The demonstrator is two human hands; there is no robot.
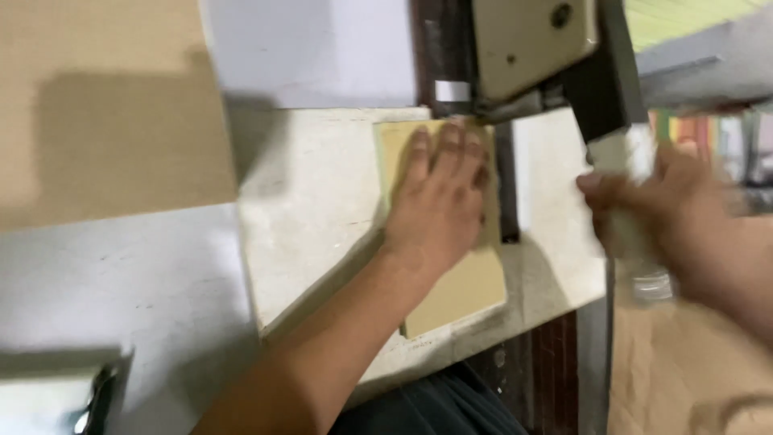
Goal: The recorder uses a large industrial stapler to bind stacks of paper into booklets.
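At centre frame the left hand lies flat, fingers together and extended, pressing a tan card stack onto the pale machine table, just below the beige machine head at the top. At the right edge the blurred right hand wraps a whitish object; its grip cannot be told. A large brown cardboard sheet fills the upper left
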